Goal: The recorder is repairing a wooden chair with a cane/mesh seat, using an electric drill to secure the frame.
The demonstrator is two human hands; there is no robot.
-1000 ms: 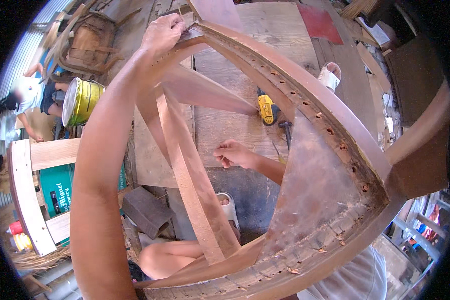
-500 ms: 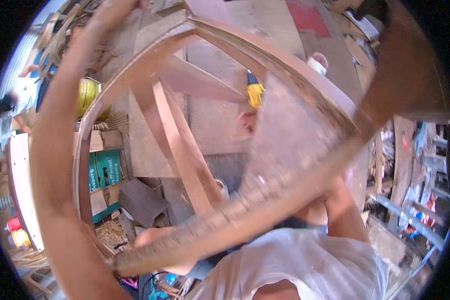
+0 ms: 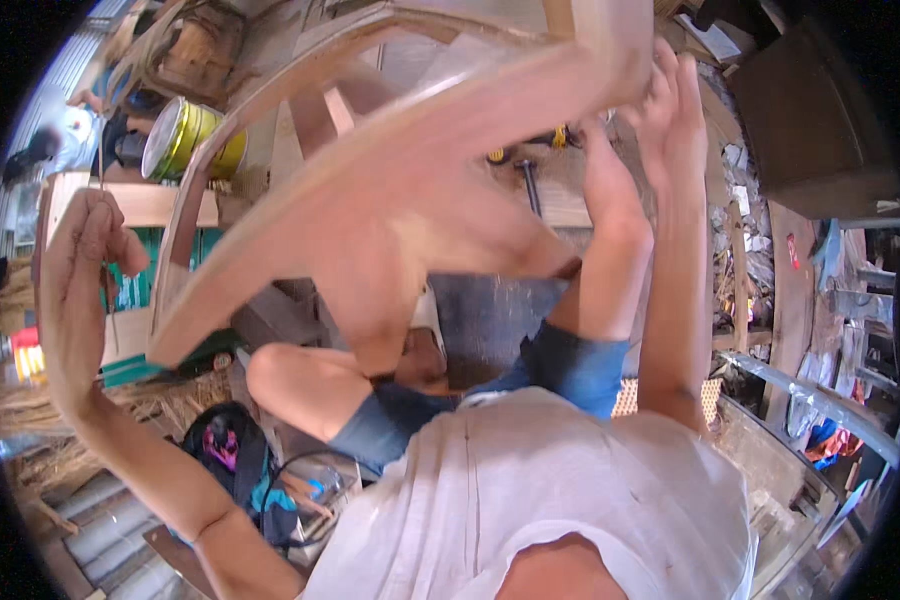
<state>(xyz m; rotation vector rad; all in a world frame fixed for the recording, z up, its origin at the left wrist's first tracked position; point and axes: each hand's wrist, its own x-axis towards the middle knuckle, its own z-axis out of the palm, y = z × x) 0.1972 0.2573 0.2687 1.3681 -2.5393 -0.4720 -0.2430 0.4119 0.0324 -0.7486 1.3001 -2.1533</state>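
Since the earlier frame your left hand [image 3: 85, 265] came off the wooden chair frame [image 3: 390, 190] and pinched a thin strand, while your right hand [image 3: 670, 100] gripped the raised frame overhead; the turning step appeared underway, calling next for steady support.

A curved wooden chair frame [image 3: 390, 190] fills the middle of the view, held up over the person's lap. The right hand [image 3: 670, 100] grips its upper end, fingers wrapped on the wood. The left hand [image 3: 85, 270] is raised well to the left, apart from the frame, pinching a thin strand [image 3: 105, 170]. Behind the frame sit a yellow tin [image 3: 195, 135] and a yellow drill [image 3: 545, 140]; a black bag [image 3: 225, 450] lies by the bent knee.
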